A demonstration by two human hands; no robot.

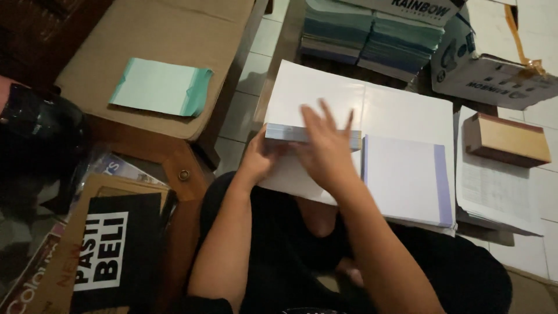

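- White and pale blue at its edges, a thin stack of sheets (290, 135) sits on top of the large white paper pile (325, 93), at that pile's near left part; this is the only view, from the head camera.
- Left hand (260, 157) grips the stack's near left corner from below, fingers curled around its edge.
- Right hand (325, 145) lies flat on top of the stack's right half, fingers spread and pointing away from the person, palm pressing down.
- Both hands are close together, with the stack between them: one beneath its corner, one on top.
- Right of the large white paper pile lies a white pad with a lilac edge strip (407, 177), just beside the right hand.
- Further right of the pile, a brown block (505, 138) rests on printed sheets (494, 192).
- Beyond the pile, stacks of teal and blue paper (372, 35) stand, with a cardboard box (494, 72) to their right.
- Left of the pile, across a strip of tiled floor (238, 110), a mint green sheet (160, 86) lies on a tan cushion (174, 35).
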